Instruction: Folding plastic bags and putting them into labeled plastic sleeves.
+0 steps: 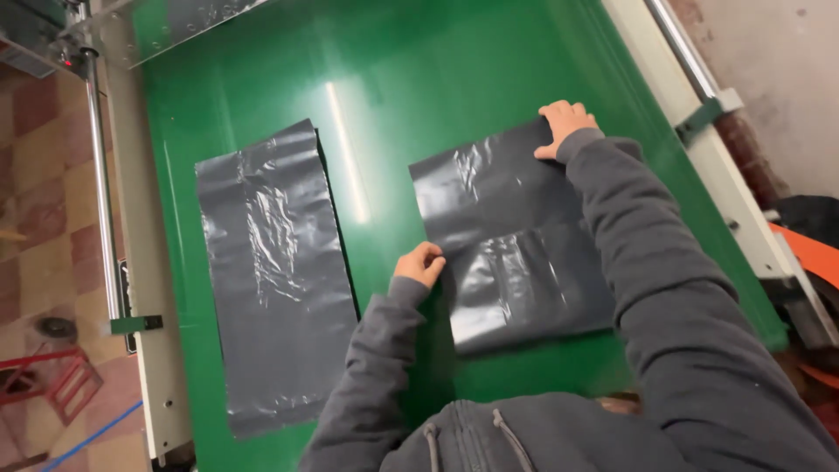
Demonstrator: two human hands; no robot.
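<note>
**Two grey bags on green table, both hands on the right-hand one**

Nearest the camera is the person's grey hooded top (516, 437), two drawstrings hanging at the collar, with both sleeves running out over the green table surface (393, 79).

The left hand (419, 262) sits at the left edge of the folded grey plastic bag (516, 236), about halfway along that edge. Its fingers are curled in, knuckles up, closed against the bag's edge; whether plastic is actually pinched between them cannot be told from this angle.

The right hand (564, 124) lies farther off, at the bag's far right corner. Its fingers are spread and pressed flat, palm down, on the plastic; it grips nothing. The right sleeve crosses the bag's right side.

The bag thus lies between the two hands, flat on the table, with a crosswise fold line at mid-length and shiny creases on both halves.

A second grey plastic bag (275, 271) lies flat and unfolded to the left, longer and well apart from both hands, untouched.

Count: two bags, two hands.

Beyond the table edges: a metal rail (100, 175) on the left over a tiled floor (44, 175), and a pale side frame (699, 131) on the right.
</note>
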